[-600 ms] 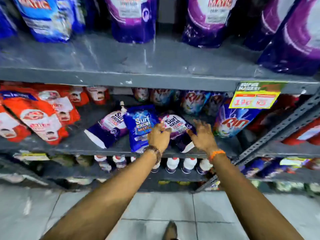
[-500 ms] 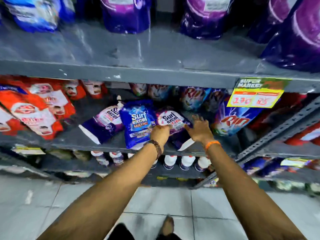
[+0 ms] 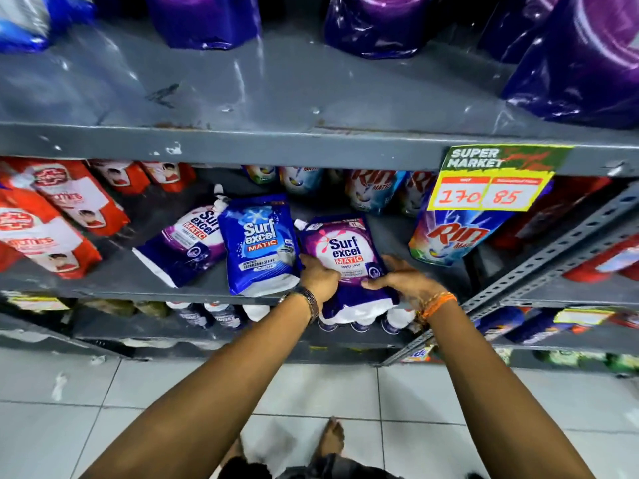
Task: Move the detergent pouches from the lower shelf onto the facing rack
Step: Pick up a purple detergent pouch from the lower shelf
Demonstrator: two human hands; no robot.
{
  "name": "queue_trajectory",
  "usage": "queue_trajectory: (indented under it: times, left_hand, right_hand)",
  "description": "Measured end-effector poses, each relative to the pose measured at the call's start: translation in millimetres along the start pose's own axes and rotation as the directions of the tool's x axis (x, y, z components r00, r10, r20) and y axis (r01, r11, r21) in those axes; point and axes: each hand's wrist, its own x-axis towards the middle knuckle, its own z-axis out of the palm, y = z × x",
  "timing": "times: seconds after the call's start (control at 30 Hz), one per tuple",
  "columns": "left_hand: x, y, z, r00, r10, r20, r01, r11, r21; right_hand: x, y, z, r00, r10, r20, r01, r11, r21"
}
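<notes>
purple pouch (image 3: 347, 257): lifted upright, pulled past shelf edge | hands (image 3: 320, 280): now gripping its sides

Both forearms are bare, with no sleeves in view. The left hand (image 3: 320, 280) carries a dark beaded bracelet with a metal clasp at the wrist. The right hand (image 3: 403, 281) wears orange thread bands. At six o'clock, a bare foot (image 3: 332, 440) and dark clothing show.

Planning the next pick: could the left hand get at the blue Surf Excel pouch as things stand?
Probably not yet: the left hand is gripping the purple Surf Excel pouch together with the right hand. The blue Surf Excel pouch lies right beside it, uncovered.
</notes>
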Motion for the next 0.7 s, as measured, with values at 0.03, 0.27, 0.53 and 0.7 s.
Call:
queue_trajectory:
  times: [0.03,0.27,0.53,0.7]
  left_hand:
    - [-2.7,0.2,-1.1,1.0,-0.007,0.014,0.007,1.0,0.009]
    - [-12.1,5.0,-11.7,0.989,-0.035,0.144,0.068,0.972,-0.225]
    - [-20.1,5.2,-19.0,0.975,0.068,0.211,0.016,0.928,-0.372]
    - [-27.4,11.2,-22.4,0.967,0.206,0.149,-0.14,0.921,-0.365]
  right_hand:
    - [-11.9,-4.8,0.3,0.999,0.015,0.041,-0.018,0.998,0.064]
    - [-44.4,-1.5,-3.3,0.981,-0.101,0.164,0.034,0.931,0.365]
    - [-64.9,-25.6,-4.3,0.975,-0.222,0.029,0.217,0.968,0.127]
    - [-66.2,-33.6,-13.3,0.942,-0.336,-0.02,0.334,0.94,-0.076]
